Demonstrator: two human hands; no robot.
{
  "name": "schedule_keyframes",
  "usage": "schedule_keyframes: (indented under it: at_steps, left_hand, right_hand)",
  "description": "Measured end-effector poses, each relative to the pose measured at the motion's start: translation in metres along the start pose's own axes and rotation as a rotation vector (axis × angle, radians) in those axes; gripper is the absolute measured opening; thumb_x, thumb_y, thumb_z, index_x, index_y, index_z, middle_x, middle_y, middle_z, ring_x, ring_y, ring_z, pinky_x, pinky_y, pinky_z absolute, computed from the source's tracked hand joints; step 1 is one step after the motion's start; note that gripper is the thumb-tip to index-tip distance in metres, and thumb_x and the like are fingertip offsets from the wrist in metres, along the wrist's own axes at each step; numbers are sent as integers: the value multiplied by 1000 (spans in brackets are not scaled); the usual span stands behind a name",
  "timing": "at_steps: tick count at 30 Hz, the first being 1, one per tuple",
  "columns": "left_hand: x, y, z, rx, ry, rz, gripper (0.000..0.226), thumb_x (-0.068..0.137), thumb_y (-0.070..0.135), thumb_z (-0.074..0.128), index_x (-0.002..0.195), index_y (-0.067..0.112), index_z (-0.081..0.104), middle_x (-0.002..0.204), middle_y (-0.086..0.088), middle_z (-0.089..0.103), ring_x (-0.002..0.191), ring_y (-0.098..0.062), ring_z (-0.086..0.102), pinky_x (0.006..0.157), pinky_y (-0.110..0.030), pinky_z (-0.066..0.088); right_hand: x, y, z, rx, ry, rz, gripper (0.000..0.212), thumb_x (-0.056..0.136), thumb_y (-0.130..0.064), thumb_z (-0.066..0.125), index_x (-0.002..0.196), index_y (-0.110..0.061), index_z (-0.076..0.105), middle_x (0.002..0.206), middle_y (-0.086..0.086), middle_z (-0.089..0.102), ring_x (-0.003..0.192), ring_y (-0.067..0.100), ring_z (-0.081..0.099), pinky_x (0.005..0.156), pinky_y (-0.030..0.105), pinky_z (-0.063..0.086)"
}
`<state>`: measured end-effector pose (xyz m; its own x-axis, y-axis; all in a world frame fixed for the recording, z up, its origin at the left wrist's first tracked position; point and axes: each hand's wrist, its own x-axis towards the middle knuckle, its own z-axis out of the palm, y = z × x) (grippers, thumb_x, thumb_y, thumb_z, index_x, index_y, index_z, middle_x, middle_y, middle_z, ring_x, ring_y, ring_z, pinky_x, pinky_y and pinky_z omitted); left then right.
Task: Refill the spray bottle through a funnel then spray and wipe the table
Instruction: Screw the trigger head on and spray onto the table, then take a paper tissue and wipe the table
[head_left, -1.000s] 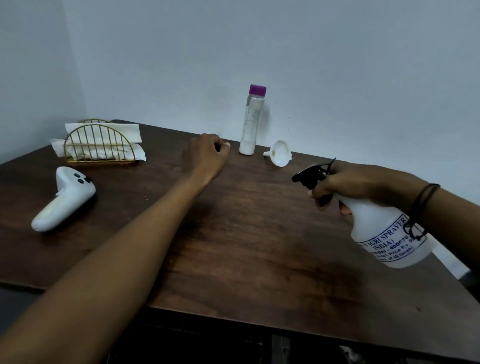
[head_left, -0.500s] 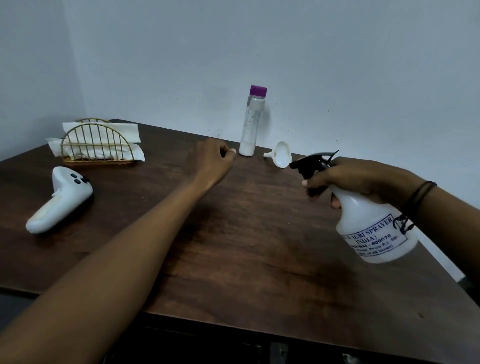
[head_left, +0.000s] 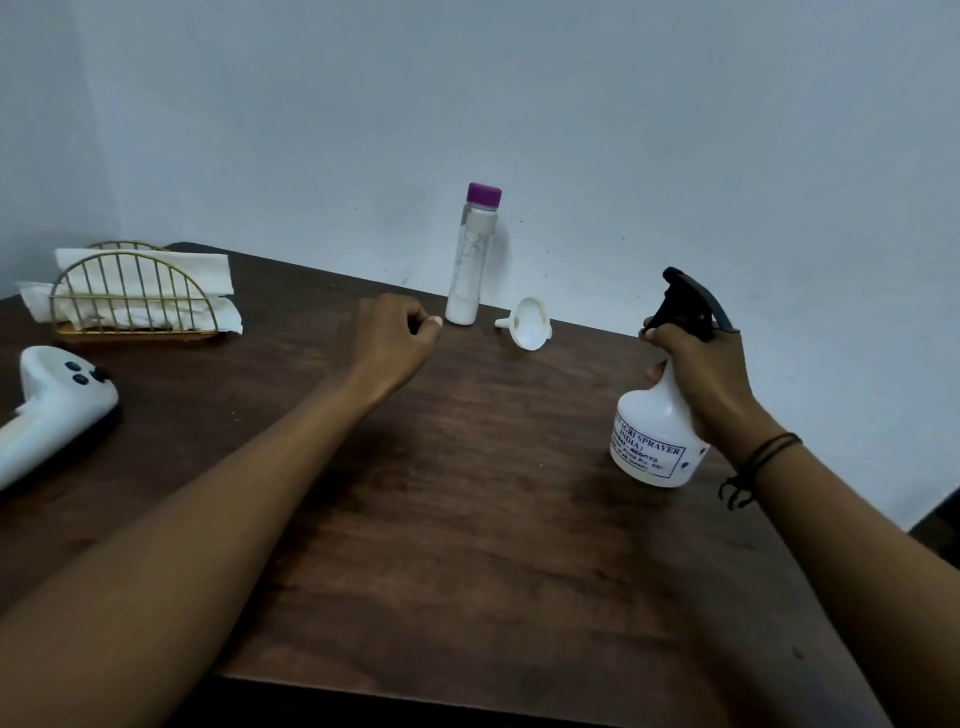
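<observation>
Right hand: the right hand (head_left: 698, 379) is gripping the spray bottle (head_left: 655, 441) by its neck, fingers curled round just under the black trigger head (head_left: 688, 304).
Spray bottle: it is standing upright at the right side of the desk (head_left: 467, 519), trigger head on; whether its base is resting on the wood or hanging just above it is hard to tell.
Left hand: the left hand (head_left: 397, 338) is lying on the desk near the middle, fingers curled in a loose fist and holding nothing.
Funnel: the white funnel (head_left: 527, 325) is lying on its side by the wall, apart from both hands.
Refill bottle: the purple-capped bottle (head_left: 472, 254) is standing capped just left of the funnel.
Tissues: white tissues (head_left: 140, 296) are sitting in a gold wire holder (head_left: 130, 291) at the far left, none taken out.
Other: a white controller (head_left: 52, 410) is lying at the left edge.
Progress: whether the refill is done is not showing, since capped bottle and idle funnel fit either reading; no wet patch is visible, and wiping is clearly left.
</observation>
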<state>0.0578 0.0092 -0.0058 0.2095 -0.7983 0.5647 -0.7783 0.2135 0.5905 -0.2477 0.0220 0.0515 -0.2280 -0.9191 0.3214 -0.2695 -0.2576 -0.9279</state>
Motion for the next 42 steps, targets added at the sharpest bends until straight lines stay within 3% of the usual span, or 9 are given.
schedule_keyframes:
  at_steps: [4, 12, 16, 19, 22, 28, 34, 38, 42]
  left_hand:
    - [-2, 2, 3, -21, 15, 24, 38, 87, 40, 61, 52, 30, 51, 56, 12, 58, 61, -17, 63, 61, -32, 51]
    - [-6, 11, 13, -93, -49, 138, 29, 90, 26, 69, 62, 24, 62, 58, 9, 60, 56, -8, 56, 59, -29, 46]
    - [-9, 12, 18, -91, -65, 192, 24, 89, 24, 70, 69, 12, 70, 63, 2, 65, 57, -9, 58, 57, -29, 46]
    - [-10, 14, 18, -86, -91, 216, 20, 89, 26, 70, 75, 14, 74, 68, 1, 70, 62, -11, 62, 61, -35, 54]
    - [-11, 17, 16, -84, -98, 212, 19, 90, 28, 69, 77, 16, 74, 70, 3, 70, 64, -7, 62, 62, -34, 55]
    - [-10, 24, 3, -87, -90, 194, 15, 90, 27, 69, 86, 16, 77, 79, 3, 73, 68, -7, 62, 63, -24, 47]
    - [0, 15, -18, -63, -50, 142, 20, 90, 36, 64, 89, 20, 75, 83, 4, 74, 74, -8, 65, 69, -35, 57]
    - [9, 0, -42, -52, 45, 89, 25, 94, 37, 58, 91, 18, 75, 85, 4, 75, 74, -9, 66, 69, -35, 56]
    - [20, -25, -67, -7, 133, -24, 21, 94, 31, 57, 94, 17, 73, 90, 4, 75, 81, -11, 66, 72, -34, 55]
  right_hand:
    - [1, 9, 5, 75, 99, 15, 17, 76, -14, 67, 78, -30, 72, 82, 3, 69, 50, 21, 59, 61, 36, 50]
    - [4, 19, 6, 47, 132, 6, 26, 79, -35, 75, 88, -11, 71, 83, 9, 75, 55, 20, 66, 66, 40, 56]
    - [0, 23, 4, -52, 142, -56, 42, 79, -49, 75, 104, -17, 64, 91, -7, 68, 79, 12, 67, 73, 30, 52]
    - [-14, 31, 0, -108, 371, -159, 51, 77, -50, 77, 107, -22, 47, 102, -1, 58, 88, 12, 58, 75, 25, 46]
    - [-35, 32, 1, -79, 500, -335, 37, 84, -38, 73, 93, -19, 43, 85, 1, 48, 74, 15, 48, 69, 27, 42]
    - [-67, 15, 48, -203, 144, -664, 25, 90, -16, 69, 75, -16, 50, 71, -7, 50, 65, 6, 50, 58, 11, 39]
    - [-57, -8, 137, -251, -92, -666, 18, 90, -22, 68, 75, -18, 58, 72, -13, 53, 68, 5, 53, 59, 11, 38]
    - [-43, -28, 197, -161, -197, -538, 16, 94, -25, 61, 80, -17, 62, 78, -5, 63, 74, 9, 58, 65, 24, 47]
    - [-36, -45, 252, -7, -299, -421, 18, 99, -25, 53, 87, -15, 63, 79, -5, 65, 71, 2, 58, 62, 13, 43]
